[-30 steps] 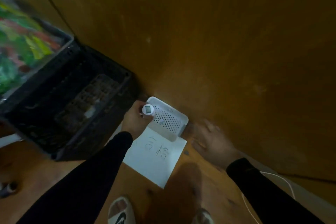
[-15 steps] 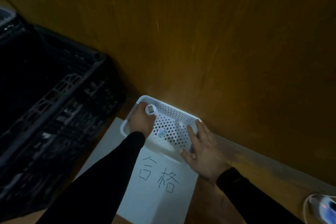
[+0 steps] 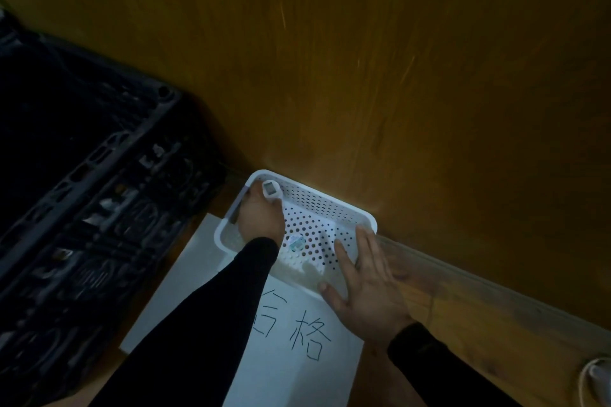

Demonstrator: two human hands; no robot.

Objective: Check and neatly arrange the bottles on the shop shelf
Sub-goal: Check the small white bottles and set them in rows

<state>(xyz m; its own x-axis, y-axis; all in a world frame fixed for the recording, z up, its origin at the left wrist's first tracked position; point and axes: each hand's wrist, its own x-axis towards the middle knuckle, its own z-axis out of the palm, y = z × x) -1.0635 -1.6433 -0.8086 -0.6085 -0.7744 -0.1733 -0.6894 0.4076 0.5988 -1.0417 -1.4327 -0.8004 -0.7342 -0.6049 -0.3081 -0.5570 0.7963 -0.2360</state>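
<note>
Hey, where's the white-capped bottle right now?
In the head view, the left hand holds the bottle in the white basket's far-left corner, near the black crate.

one bottle (image 3: 271,190), one white basket (image 3: 330,205), one paper sheet (image 3: 297,357), one black crate (image 3: 82,208)

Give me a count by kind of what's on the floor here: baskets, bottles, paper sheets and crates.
White perforated basket: 1
White-capped bottle, gripped by the left hand: 1
Paper sheet with handwriting: 1
Black crate: 1
Total: 4
</note>
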